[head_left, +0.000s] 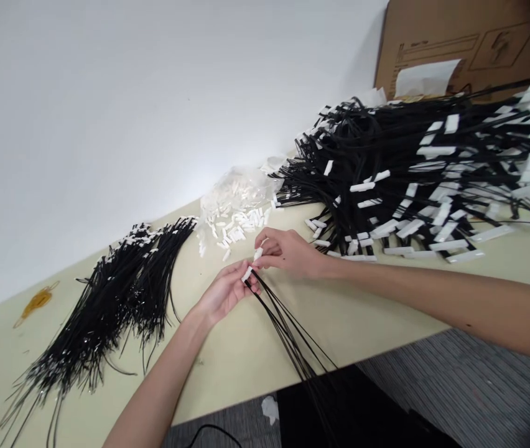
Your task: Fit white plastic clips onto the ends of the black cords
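My left hand (226,290) pinches the upper ends of a thin bundle of black wires (288,333) that trails down over the table's front edge toward my lap. A small white connector (247,274) sits at the wire ends between my left fingers. My right hand (288,252) is just to the right, pinching another small white connector (258,253) at its fingertips. The two hands almost touch. Behind them lies a heap of loose white connectors (234,221) spilling from a clear plastic bag (241,186).
A bundle of black wires with white ends (106,305) lies at the left of the beige table (227,361). A large pile of black wires with white tags (423,174) fills the right. A cardboard box (470,43) stands behind. An amber rubber band (36,302) lies far left.
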A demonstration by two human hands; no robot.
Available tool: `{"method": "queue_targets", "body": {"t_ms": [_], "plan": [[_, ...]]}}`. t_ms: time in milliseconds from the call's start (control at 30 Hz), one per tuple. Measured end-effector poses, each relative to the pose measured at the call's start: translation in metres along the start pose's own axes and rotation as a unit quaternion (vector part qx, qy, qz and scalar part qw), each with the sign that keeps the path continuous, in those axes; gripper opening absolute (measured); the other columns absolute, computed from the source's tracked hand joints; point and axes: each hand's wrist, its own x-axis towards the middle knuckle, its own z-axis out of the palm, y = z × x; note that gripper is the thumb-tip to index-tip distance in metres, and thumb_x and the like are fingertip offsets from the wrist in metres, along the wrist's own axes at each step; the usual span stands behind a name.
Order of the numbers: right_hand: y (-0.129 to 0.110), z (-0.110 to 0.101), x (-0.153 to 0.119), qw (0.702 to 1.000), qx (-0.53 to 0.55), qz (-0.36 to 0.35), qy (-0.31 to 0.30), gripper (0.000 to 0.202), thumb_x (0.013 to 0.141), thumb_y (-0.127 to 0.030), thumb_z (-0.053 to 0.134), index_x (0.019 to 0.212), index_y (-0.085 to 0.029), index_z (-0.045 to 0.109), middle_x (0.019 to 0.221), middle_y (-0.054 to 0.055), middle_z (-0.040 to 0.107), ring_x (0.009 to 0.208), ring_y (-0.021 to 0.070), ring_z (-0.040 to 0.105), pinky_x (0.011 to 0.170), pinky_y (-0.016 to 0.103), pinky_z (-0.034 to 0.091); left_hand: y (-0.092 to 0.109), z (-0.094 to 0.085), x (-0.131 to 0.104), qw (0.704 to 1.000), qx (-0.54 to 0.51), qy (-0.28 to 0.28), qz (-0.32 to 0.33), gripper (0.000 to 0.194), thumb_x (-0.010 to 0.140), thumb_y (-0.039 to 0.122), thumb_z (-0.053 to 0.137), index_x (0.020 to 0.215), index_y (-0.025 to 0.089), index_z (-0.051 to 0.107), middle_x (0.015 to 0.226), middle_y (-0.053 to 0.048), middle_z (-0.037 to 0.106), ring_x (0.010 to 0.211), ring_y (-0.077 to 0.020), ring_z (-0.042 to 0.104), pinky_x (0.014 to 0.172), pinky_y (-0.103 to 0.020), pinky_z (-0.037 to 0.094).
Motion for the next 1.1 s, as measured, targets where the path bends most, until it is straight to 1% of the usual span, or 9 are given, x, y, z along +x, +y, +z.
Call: {"method": "queue_targets", "body": {"t_ms": [100,233,333,633,767,867,933,967,1100], "plan": [[0.002,0.002,-0.001,1.000,0.009,-0.009,0.028,0.011,0.074,-0.023,0.058,0.081,-0.017,0.052,0.070,0.000,0.063,0.066,0.0127,0.061,0.063,0.024,0.048,-0.001,-0.002,-0.001,1.000,0.006,0.000,0.007,0.017,0.078,0.024,0.054,0.080,0.010,0.061,0.062,-0.002,0.053,0.056,-0.0096,0.051,0.059,-0.025,0.045],[0.002,0.002,0.000,0.998,0.024,-0.022,0.061,0.012,0.072,-0.026,0.060,0.078,-0.015,0.058,0.072,0.002,0.064,0.069,0.0137,0.062,0.067,0.026,0.049,-0.001,-0.003,-0.002,1.000,0.013,0.005,0.020,0.015,0.078,0.023,0.054,0.083,0.010,0.060,0.061,-0.001,0.053,0.056,-0.0091,0.052,0.061,-0.025,0.046],[-0.001,0.004,-0.001,0.997,0.032,-0.024,0.063,0.013,0.072,-0.026,0.061,0.078,-0.014,0.059,0.072,0.002,0.064,0.068,0.0137,0.062,0.066,0.026,0.050,-0.001,-0.003,-0.002,0.999,0.020,0.004,0.024,0.015,0.078,0.022,0.053,0.083,0.010,0.060,0.060,-0.001,0.054,0.056,-0.0085,0.053,0.061,-0.023,0.046],[-0.003,0.007,-0.003,0.996,-0.035,-0.046,0.065,0.011,0.072,-0.025,0.061,0.077,-0.014,0.062,0.071,0.001,0.065,0.066,0.0122,0.061,0.067,0.026,0.050,-0.001,0.001,-0.003,1.000,0.016,0.008,0.025,0.017,0.077,0.027,0.055,0.079,0.011,0.059,0.061,-0.001,0.053,0.055,-0.0086,0.051,0.060,-0.024,0.047],[-0.001,0.008,-0.003,0.996,-0.044,-0.049,0.053,0.012,0.075,-0.025,0.059,0.081,-0.015,0.060,0.075,0.001,0.064,0.070,0.0122,0.061,0.069,0.026,0.050,-0.001,0.004,-0.005,0.998,0.045,0.008,0.033,0.015,0.075,0.025,0.058,0.077,0.010,0.060,0.062,-0.001,0.053,0.055,-0.0081,0.050,0.060,-0.024,0.046],[-0.002,0.006,-0.004,0.991,-0.094,-0.080,0.052,0.019,0.079,-0.024,0.055,0.095,-0.016,0.056,0.087,0.003,0.063,0.072,0.0106,0.060,0.069,0.025,0.050,-0.001,0.004,-0.005,0.998,0.043,0.017,0.042,0.014,0.075,0.025,0.058,0.077,0.011,0.060,0.061,0.000,0.053,0.054,-0.0080,0.050,0.059,-0.023,0.046],[-0.003,0.002,-0.004,0.970,-0.182,-0.144,0.067,0.024,0.081,-0.024,0.051,0.104,-0.016,0.052,0.095,0.005,0.059,0.072,0.0098,0.058,0.065,0.024,0.049,-0.001,0.003,-0.004,0.998,0.029,0.022,0.047,0.014,0.076,0.025,0.057,0.076,0.011,0.060,0.059,0.000,0.052,0.054,-0.0077,0.050,0.059,-0.022,0.045],[-0.004,0.000,-0.005,0.948,-0.243,-0.192,0.071,0.022,0.083,-0.024,0.049,0.103,-0.016,0.052,0.096,0.006,0.058,0.073,0.0101,0.057,0.063,0.023,0.048,-0.002,0.002,-0.003,0.998,0.018,0.024,0.049,0.013,0.076,0.024,0.057,0.076,0.011,0.060,0.059,0.001,0.052,0.054,-0.0073,0.050,0.059,-0.021,0.045],[-0.006,-0.007,-0.007,0.815,-0.448,-0.364,0.038,0.015,0.087,-0.018,0.041,0.087,-0.017,0.056,0.084,0.002,0.057,0.073,0.0109,0.051,0.056,0.022,0.041,-0.003,0.000,-0.002,0.998,-0.022,0.030,0.049,0.012,0.075,0.022,0.059,0.071,0.011,0.059,0.056,0.002,0.051,0.052,-0.0055,0.049,0.057,-0.017,0.043]]}}
